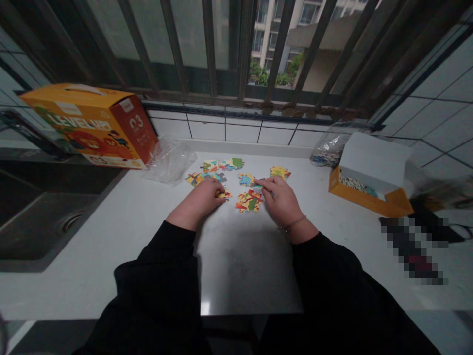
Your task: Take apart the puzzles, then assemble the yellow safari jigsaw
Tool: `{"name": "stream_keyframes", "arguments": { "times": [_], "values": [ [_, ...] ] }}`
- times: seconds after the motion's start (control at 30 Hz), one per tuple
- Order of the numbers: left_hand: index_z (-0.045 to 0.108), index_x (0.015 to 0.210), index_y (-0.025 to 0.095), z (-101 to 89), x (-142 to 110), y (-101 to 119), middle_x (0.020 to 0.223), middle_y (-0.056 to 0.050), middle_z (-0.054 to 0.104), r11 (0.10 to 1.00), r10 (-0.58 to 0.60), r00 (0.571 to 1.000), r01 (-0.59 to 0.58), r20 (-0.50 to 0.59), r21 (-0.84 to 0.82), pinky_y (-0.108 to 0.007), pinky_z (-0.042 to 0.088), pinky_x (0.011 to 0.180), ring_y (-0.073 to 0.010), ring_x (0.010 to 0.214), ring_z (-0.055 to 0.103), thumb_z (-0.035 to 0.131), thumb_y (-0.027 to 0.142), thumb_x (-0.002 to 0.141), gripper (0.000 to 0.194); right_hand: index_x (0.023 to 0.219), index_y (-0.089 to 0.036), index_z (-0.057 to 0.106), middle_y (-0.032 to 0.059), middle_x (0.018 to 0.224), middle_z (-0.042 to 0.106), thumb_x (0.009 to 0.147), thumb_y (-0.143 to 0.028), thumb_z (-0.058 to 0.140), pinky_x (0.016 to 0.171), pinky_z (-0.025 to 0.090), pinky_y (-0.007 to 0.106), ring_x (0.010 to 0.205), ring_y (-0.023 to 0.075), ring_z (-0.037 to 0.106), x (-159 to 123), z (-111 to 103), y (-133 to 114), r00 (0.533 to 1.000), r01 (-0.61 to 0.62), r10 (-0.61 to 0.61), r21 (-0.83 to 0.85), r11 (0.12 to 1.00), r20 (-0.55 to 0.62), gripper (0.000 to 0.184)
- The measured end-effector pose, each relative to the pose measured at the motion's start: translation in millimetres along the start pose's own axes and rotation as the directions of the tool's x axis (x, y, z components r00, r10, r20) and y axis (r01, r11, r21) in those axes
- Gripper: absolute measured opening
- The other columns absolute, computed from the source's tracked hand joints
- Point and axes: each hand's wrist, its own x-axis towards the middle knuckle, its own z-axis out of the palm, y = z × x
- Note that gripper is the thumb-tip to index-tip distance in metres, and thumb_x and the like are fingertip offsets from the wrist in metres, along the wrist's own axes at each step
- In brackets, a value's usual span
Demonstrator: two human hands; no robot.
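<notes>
Both hands are over small groups of colourful jigsaw pieces on the white countertop. My left hand rests with its fingertips on a small jigsaw piece. My right hand reaches forward, its index finger stretched towards a blue jigsaw piece. Between my hands lies a joined red, yellow and green group of pieces. Further pieces lie at the back and to the left, and a yellow piece lies beyond my right hand. My fingers hide whatever is beneath them.
An orange "Level Up" box stands at the back left beside a crumpled plastic bag. A steel sink lies left. At the right are an open white-and-orange box holding pieces and a clear bag. Window bars run behind.
</notes>
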Motion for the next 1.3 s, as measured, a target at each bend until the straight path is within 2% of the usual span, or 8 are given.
{"name": "stream_keyframes", "arguments": {
  "times": [0.1, 0.17, 0.43, 0.6, 0.83, 0.97, 1.13, 1.3],
  "values": [
    [0.087, 0.11, 0.02, 1.9, -2.9, -3.5, 0.121, -0.014, 0.078, 0.996, 0.069, 0.998, -0.069, -0.017, -0.055, -0.045, 0.056, 0.109, -0.0319, 0.121, 0.07, 0.078, 0.025, 0.095, 0.018, 0.127, -0.029, 0.088, 0.0109, 0.115, 0.074, 0.108, -0.017, 0.062, 0.098, 0.055, 0.042, 0.107, 0.0263, 0.067, -1.7, 9.1, -19.1, 0.953, 0.263, -0.27, 0.066, 0.962, 0.138, 0.035],
    [0.087, 0.114, 0.022, 1.5, -4.4, -6.7, 0.122, -0.013, 0.078, 0.992, 0.098, 0.995, -0.098, -0.007, -0.082, -0.045, 0.055, 0.11, -0.0309, 0.12, 0.07, 0.077, 0.027, 0.097, 0.02, 0.127, -0.029, 0.088, 0.0108, 0.113, 0.075, 0.108, -0.016, 0.063, 0.094, 0.053, 0.041, 0.103, 0.0259, 0.065, -3.0, 18.6, -31.1, 0.919, 0.324, -0.32, 0.023, 0.946, 0.231, 0.034],
    [0.089, 0.119, 0.023, -4.9, -6.1, -19.5, 0.125, -0.012, 0.079, 0.97, 0.181, 0.982, -0.168, 0.061, -0.173, -0.044, 0.054, 0.114, -0.0292, 0.122, 0.073, 0.075, 0.027, 0.098, 0.025, 0.142, -0.02, 0.079, 0.011, 0.113, 0.081, 0.11, -0.024, 0.067, 0.105, 0.047, 0.041, 0.108, 0.0256, 0.068, -3.4, 27.3, -47.7, 0.855, 0.351, -0.316, -0.012, 0.936, 0.411, 0.034],
    [0.09, 0.115, 0.025, -5.2, -6.8, -14.9, 0.125, -0.01, 0.08, 0.97, 0.164, 0.985, -0.152, 0.049, -0.192, -0.042, 0.054, 0.114, -0.0263, 0.121, 0.073, 0.068, 0.022, 0.1, 0.027, 0.142, -0.023, 0.08, 0.0112, 0.116, 0.079, 0.111, -0.03, 0.068, 0.096, 0.046, 0.039, 0.105, 0.0263, 0.065, -2.9, 26.9, -57.5, 0.831, 0.372, -0.275, -0.114, 0.921, 0.483, 0.034],
    [0.089, 0.107, 0.027, -5.8, -6.3, -7.9, 0.124, -0.008, 0.081, 0.976, 0.103, 0.993, -0.091, 0.051, -0.2, -0.041, 0.055, 0.114, -0.0248, 0.12, 0.073, 0.067, 0.019, 0.099, 0.025, 0.128, -0.027, 0.084, 0.0114, 0.112, 0.076, 0.119, -0.036, 0.052, 0.086, 0.041, 0.038, 0.097, 0.0258, 0.06, -2.1, 23.1, -63.8, 0.855, 0.379, -0.243, -0.232, 0.896, 0.458, 0.034],
    [0.088, 0.105, 0.027, -7.7, -6.7, -5.6, 0.125, -0.008, 0.081, 0.972, 0.119, 0.991, -0.102, 0.066, -0.213, -0.042, 0.054, 0.114, -0.0251, 0.121, 0.073, 0.064, 0.018, 0.1, 0.026, 0.134, -0.029, 0.083, 0.0109, 0.109, 0.075, 0.12, -0.035, 0.047, 0.082, 0.04, 0.037, 0.092, 0.0255, 0.059, 1.0, 23.9, -58.8, 0.866, 0.365, -0.221, -0.263, 0.893, 0.449, 0.039],
    [0.088, 0.103, 0.026, -7.4, -6.9, -5.0, 0.124, -0.008, 0.082, 0.967, 0.124, 0.991, -0.111, 0.045, -0.228, -0.042, 0.054, 0.115, -0.025, 0.121, 0.074, 0.063, 0.015, 0.096, 0.028, 0.135, -0.027, 0.083, 0.0105, 0.106, 0.075, 0.119, -0.038, 0.053, 0.084, 0.041, 0.037, 0.091, 0.0245, 0.061, 2.1, 22.1, -60.1, 0.83, 0.385, -0.221, -0.24, 0.891, 0.512, 0.036],
    [0.087, 0.104, 0.025, -9.3, -8.5, -3.3, 0.123, -0.01, 0.081, 0.966, 0.148, 0.988, -0.135, 0.046, -0.22, -0.041, 0.056, 0.112, -0.0265, 0.119, 0.075, 0.073, 0.025, 0.094, 0.017, 0.144, -0.025, 0.078, 0.0117, 0.111, 0.078, 0.116, -0.042, 0.061, 0.091, 0.044, 0.038, 0.103, 0.0266, 0.065, 2.2, 19.3, -63.8, 0.799, 0.402, -0.237, -0.199, 0.894, 0.552, 0.038]
  ]
}}
